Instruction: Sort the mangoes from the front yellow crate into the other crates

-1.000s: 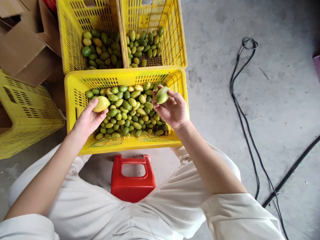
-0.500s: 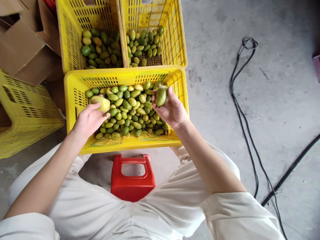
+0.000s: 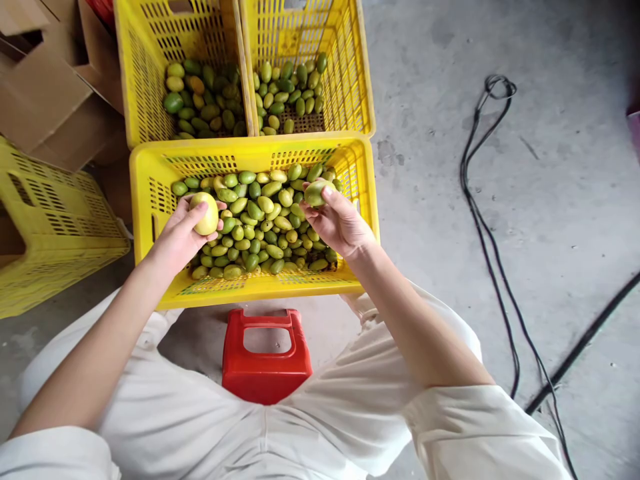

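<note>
My left hand [image 3: 183, 233] is closed around a pale yellow oval fruit [image 3: 205, 213], its smooth skin facing up past the thumb. In my right hand [image 3: 341, 223] lies a green oval fruit [image 3: 318, 193], gripped between the thumb and fingers. Both hands hover over the near yellow crate [image 3: 250, 291], left hand at its left side and right hand at its right. Many smaller green and yellow fruits [image 3: 265, 223] of a similar shape cover the crate's bottom. The exact kind of fruit is unclear.
Two more yellow crates, the left [image 3: 145, 80] and the right [image 3: 350, 67], adjoin behind, each with fruit inside. A tilted yellow crate [image 3: 60, 240] and cardboard boxes [image 3: 45, 93] stand left. A red plastic stool [image 3: 267, 377] is between my legs. Black cables [image 3: 480, 213] lie on the floor.
Both fruits have been turned in my fingers: the yellow one now stands more upright, the green one lies more sideways. My hands stay over the same crate.
</note>
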`<move>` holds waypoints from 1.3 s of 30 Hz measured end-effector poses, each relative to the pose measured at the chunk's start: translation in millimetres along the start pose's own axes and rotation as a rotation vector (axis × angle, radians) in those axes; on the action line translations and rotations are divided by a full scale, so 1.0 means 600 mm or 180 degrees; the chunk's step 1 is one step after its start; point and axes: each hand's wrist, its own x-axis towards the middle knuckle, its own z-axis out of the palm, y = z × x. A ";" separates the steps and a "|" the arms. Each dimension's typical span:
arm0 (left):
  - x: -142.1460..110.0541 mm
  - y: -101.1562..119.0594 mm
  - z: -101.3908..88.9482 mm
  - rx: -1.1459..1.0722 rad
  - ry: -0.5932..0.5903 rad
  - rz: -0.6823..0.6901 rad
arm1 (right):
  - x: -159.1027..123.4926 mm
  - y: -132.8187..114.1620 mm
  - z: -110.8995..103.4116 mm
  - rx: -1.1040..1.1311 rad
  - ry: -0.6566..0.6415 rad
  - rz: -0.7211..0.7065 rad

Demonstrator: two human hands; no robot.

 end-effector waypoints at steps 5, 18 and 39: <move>0.008 -0.005 -0.001 0.0119 -0.0027 -0.0069 | -0.007 -0.006 0.008 0.0090 -0.0063 0.0145; -0.001 -0.018 0.009 -0.0014 0.0278 -0.0005 | -0.018 -0.020 0.033 0.0283 -0.0132 0.0541; 0.004 -0.013 0.011 -0.0293 0.0257 -0.0286 | -0.009 -0.010 0.022 0.0563 -0.0026 0.0619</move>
